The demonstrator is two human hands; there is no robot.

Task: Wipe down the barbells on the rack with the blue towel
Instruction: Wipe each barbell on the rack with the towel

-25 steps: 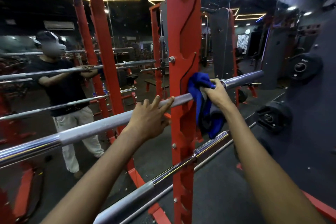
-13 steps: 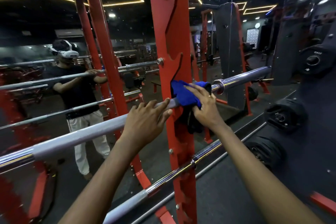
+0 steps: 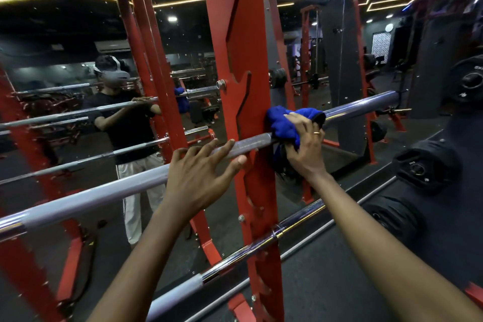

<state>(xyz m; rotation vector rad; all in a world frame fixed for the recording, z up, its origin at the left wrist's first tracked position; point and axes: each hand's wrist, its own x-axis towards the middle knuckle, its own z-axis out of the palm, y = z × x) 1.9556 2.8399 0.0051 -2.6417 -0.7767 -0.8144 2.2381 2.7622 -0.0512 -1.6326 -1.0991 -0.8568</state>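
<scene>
**Change.** Over the last second the right hand [image 3: 304, 149] has worked the towel [image 3: 283, 121] along the upper bar [image 3: 104, 191], from near the collar toward the upright [image 3: 243, 112]. The towel earlier hung loose below the bar. It is now bunched on top of the bar, touching the right face of the upright and covering the collar. The left hand [image 3: 198, 172] has kept its place on the bar just left of the upright.

**Meaning for the task.** The short stretch between upright and sleeve [image 3: 360, 104] appears to be under wipe at present. The upright blocks further travel to the left, so the long shaft on the left side likely calls for a re-placed towel. The lower bar [image 3: 261, 243] shows no contact with either hand or the towel. Judged from this, the task is at an early stage.

**Left hand.** It is spread wide. The fingers lie nearly straight along the top of the bar, with the thumb at its front underside. It rests on the bar and steadies it; no full wrap is visible.

**Right hand.** The fingers curl over the towel and clamp it against the bar. Dark cloth hangs below the palm. The bar beneath the towel is hidden.
</scene>
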